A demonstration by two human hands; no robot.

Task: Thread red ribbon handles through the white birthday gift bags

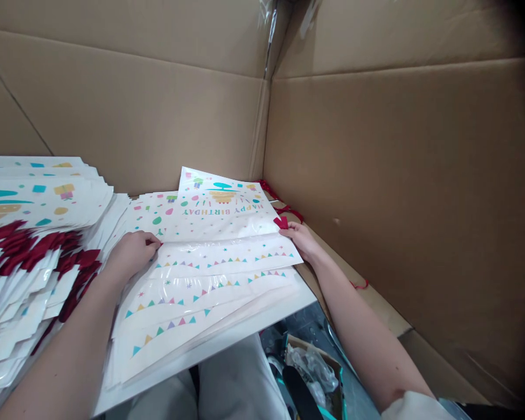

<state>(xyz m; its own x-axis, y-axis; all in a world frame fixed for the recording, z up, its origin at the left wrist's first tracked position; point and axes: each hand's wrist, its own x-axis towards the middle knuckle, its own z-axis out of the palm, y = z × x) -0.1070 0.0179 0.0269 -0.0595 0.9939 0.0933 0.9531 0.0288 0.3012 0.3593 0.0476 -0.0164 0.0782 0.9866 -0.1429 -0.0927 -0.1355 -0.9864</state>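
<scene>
A flat white drawstring bag (227, 227) printed with HAPPY BIRTHDAY, balloons and bunting lies between my hands, its lettering upside down to me. My left hand (135, 252) is closed in a pinch at the bag's left edge, where a tiny bit of red shows by the fingertips. At the opposite edge my right hand (301, 238) pinches a short red ribbon (280, 223) that sticks out of the bag. Under this bag is a fanned stack of similar printed bags (166, 321), resting on a white board (240, 344) over my lap.
On the left rise thick piles of printed bags (26, 189), with many red ribbon ends (35, 251) poking out. Tall cardboard walls (376, 146) meet in a corner ahead. Loose red ribbons (291, 211) lie along the right wall. Low down, a small box (339, 379) holds clear plastic.
</scene>
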